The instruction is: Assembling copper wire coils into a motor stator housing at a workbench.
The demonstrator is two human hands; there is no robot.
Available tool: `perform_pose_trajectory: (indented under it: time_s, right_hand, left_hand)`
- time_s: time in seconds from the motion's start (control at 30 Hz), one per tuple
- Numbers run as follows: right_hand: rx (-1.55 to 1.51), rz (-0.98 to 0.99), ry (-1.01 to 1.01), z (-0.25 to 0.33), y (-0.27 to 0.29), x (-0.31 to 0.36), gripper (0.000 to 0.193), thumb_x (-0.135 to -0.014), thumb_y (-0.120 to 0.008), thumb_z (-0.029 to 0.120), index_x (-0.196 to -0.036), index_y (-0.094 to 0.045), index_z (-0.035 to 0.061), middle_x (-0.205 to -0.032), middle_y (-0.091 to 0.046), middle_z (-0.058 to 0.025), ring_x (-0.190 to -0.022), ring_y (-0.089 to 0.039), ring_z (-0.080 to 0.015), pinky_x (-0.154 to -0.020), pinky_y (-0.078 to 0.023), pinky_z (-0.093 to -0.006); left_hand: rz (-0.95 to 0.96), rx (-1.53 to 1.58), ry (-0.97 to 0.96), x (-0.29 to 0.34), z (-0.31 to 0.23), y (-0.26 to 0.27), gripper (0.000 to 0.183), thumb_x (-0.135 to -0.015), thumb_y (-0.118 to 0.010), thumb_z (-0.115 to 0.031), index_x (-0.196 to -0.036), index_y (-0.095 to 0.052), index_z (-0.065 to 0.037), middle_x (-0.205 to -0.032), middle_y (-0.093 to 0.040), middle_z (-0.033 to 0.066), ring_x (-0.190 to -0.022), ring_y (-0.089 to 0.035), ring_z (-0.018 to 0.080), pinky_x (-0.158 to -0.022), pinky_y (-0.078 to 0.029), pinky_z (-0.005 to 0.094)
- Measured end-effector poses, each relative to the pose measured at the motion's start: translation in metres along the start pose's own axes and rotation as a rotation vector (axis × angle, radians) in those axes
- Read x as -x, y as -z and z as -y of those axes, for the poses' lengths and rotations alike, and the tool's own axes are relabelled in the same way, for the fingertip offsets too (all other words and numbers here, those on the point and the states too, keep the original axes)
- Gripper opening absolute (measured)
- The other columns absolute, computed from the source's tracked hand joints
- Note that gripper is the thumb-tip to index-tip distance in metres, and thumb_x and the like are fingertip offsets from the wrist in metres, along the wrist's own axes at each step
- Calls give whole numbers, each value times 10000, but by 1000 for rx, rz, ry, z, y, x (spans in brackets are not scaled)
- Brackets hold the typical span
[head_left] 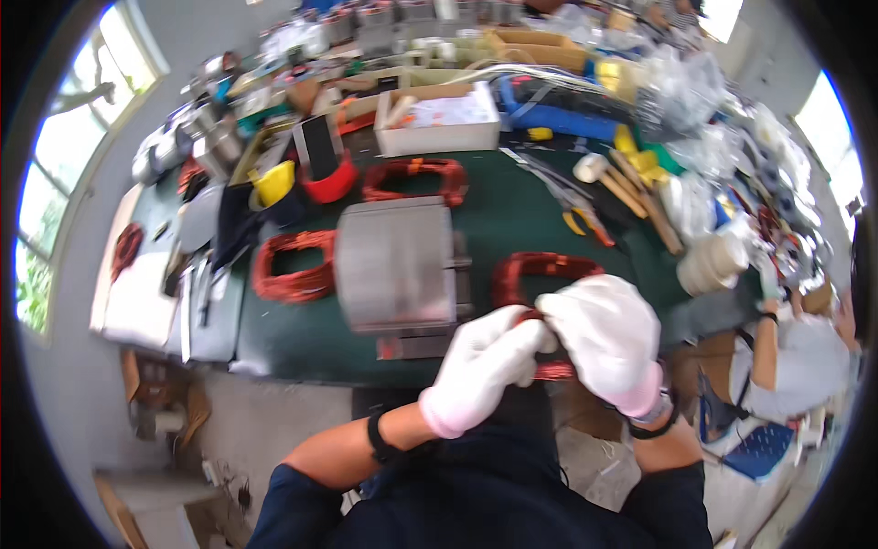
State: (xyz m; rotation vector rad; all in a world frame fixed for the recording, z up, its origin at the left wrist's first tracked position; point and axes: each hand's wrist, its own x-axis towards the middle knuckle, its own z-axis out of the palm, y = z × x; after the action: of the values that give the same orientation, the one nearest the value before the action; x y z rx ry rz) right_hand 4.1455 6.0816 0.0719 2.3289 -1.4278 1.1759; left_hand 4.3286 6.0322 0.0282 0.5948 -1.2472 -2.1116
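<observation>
A reddish copper wire coil bent into a long loop (547,291) is lying at the near edge of the dark green surface (512,197), and both hands are working on its nearest end. The left hand in a white glove (480,366) is curling closed around the coil's near side, and the right hand in a white glove (608,339) is clamping the same stretch from the other side, so the two are touching over the wire. The far part of the loop is showing beyond the knuckles; the gripped part is hidden, and a bit of wire is peeking out below the hands.

Judging by the layout, the work looks to be at an early or middle stage: this coil is being shaped or gathered in the hands and is sitting outside the grey ribbed metal motor stator block (396,263) just to its left. Two more coils are waiting, an orange-red wire coil (293,265) touching the block's left side and a second red wire coil (413,179) beyond it, so much seems left to do.

Farther out, a white open cardboard box (437,119) is standing behind the second coil, a wooden-handled mallet with a pale head (607,182) is lying to the right, and yellow-handled pliers (583,223) are resting near it. Another person in a light shirt (794,352) is sitting at the right.
</observation>
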Motion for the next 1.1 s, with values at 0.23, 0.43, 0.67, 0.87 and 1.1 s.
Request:
perform_pose_trajectory:
  time_s: [0.23,0.43,0.67,0.87,1.1]
  right_hand:
    - [31,23,-74,-13,-19,16,191,-789,-685,135,-977,-668,108,-816,-618,-27,-815,-651,-243,-733,-505,-392]
    - [53,15,-117,-9,-18,25,168,-796,-685,145,-957,-649,115,-822,-586,-20,-835,-625,-238,-733,-488,-392]
    - [94,46,-94,-11,-15,26,268,-794,-689,133,-1058,-662,94,-806,-587,-28,-796,-635,-246,-722,-512,-391]
    - [176,-151,-375,-14,12,56,382,-806,-791,65,-1177,-721,10,-1094,-730,-156,-929,-716,-302,-815,-573,-400]
    - [-635,-253,-1184,-5,-5,82,387,-910,-688,28,-1280,-631,-69,-1003,-749,-124,-734,-652,-95,-651,-502,-225]
  left_hand:
    - [-76,-11,-33,-3,3,-1,356,-1078,-566,-316,-970,-635,16,-604,-489,-38,-514,-425,53,-542,-384,244]
    - [-69,-12,-115,-4,9,0,327,-1119,-485,-284,-940,-608,-39,-576,-296,-108,-482,-223,39,-545,-309,257]
    - [-100,10,-85,3,2,2,351,-1087,-542,-288,-970,-610,35,-585,-415,-60,-482,-329,47,-557,-388,266]
    - [-61,96,-91,8,-8,5,303,-1096,-534,-248,-980,-611,23,-626,-410,-65,-514,-316,45,-584,-391,285]
    - [-43,212,-107,0,-17,23,276,-1090,-542,-239,-1000,-630,6,-595,-378,-82,-513,-316,50,-598,-405,296]
